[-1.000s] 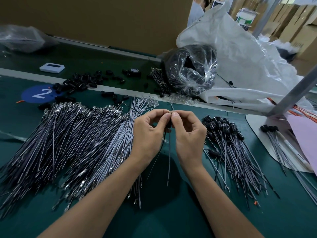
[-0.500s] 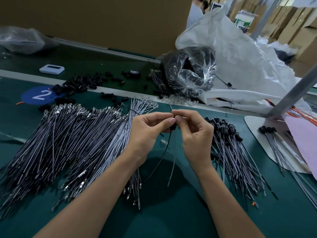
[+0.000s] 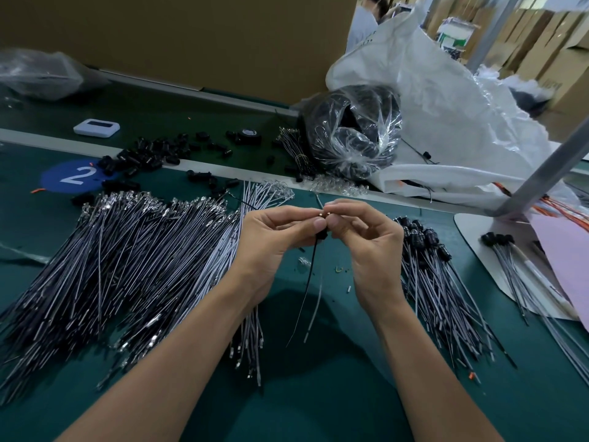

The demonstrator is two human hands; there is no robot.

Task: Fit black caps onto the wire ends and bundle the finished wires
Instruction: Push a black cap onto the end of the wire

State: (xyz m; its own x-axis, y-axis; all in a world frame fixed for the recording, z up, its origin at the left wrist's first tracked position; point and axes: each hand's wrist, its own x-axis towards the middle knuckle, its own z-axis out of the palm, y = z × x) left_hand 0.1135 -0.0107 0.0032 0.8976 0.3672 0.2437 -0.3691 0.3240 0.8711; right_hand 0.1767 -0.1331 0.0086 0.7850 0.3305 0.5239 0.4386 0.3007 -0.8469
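My left hand [image 3: 274,237] and my right hand [image 3: 366,240] meet fingertip to fingertip above the green mat. Between them they pinch a black cap [image 3: 321,235] on the top end of a thin wire pair [image 3: 314,291], which hangs down towards me. A large pile of uncapped grey wires [image 3: 121,266] spreads to the left of my left hand. Capped wires [image 3: 436,282] lie fanned out to the right of my right hand. Loose black caps [image 3: 149,154] are scattered at the back left.
A clear bag of black parts [image 3: 353,132] sits behind my hands against a big white sack [image 3: 446,116]. A white tray [image 3: 478,244] at the right holds a few more capped wires [image 3: 510,256]. A small white device [image 3: 96,127] lies far left. A grey metal post [image 3: 548,173] slants at right.
Both hands have stayed together at the same spot; the fingers have shifted on the wire end and the black cap now shows just below the fingertips.
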